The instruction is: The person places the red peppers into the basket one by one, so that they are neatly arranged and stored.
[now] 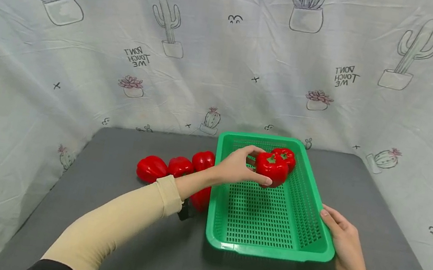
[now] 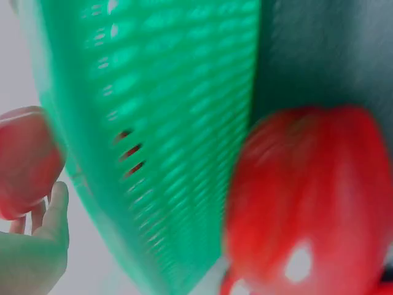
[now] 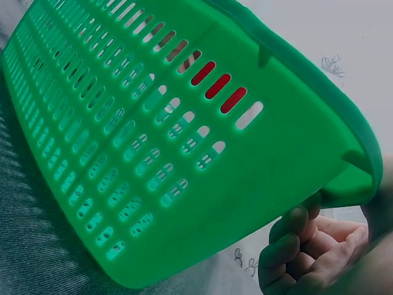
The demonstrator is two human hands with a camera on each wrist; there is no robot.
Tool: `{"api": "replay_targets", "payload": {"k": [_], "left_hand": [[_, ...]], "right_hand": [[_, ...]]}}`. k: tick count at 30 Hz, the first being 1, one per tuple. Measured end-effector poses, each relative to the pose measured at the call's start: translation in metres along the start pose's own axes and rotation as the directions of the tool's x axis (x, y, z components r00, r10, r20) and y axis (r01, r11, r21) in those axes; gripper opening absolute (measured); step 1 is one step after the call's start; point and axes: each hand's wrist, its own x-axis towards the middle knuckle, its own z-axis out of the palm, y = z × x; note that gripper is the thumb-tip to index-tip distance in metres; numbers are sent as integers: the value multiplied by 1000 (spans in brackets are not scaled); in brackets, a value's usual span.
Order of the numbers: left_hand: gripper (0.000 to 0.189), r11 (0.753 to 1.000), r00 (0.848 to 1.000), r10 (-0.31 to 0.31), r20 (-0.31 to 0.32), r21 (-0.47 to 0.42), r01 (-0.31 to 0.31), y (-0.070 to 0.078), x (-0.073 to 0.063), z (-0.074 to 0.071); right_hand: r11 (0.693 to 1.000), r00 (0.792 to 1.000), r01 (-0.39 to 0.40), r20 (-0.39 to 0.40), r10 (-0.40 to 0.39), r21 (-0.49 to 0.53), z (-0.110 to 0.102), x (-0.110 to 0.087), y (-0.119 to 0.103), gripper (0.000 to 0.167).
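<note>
My left hand reaches over the left rim of the green plastic basket and grips a red bell pepper between thumb and fingers. Another red bell pepper lies inside at the far right corner, partly hidden behind the held one. In the left wrist view the held pepper appears blurred at the left, beyond the basket wall. With thumb on top and fingers curled beneath, my right hand holds the basket's right rim. The right wrist view shows those fingers under the rim.
Left of the basket, several red bell peppers lie on the grey table. One pepper sits close against the basket's left wall, partly covered by my left forearm. A white printed curtain hangs behind the table.
</note>
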Motion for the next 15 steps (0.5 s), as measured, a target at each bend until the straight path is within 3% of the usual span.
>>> {"api": "replay_targets", "payload": {"k": [6, 12, 15], "left_hand": [[68, 1000, 999, 23, -42, -19, -23, 15, 33, 4], [65, 999, 1000, 6, -10, -40, -6, 12, 63, 17], [65, 999, 1000, -13, -28, -37, 12, 7, 76, 20]], "right_hand": [[1000, 1000, 6, 26, -6, -6, -11, 19, -2, 25], [1000, 999, -2, 53, 2, 4, -21, 38, -3, 23], [1000, 998, 0, 69, 0, 4, -26, 47, -4, 24]]}}
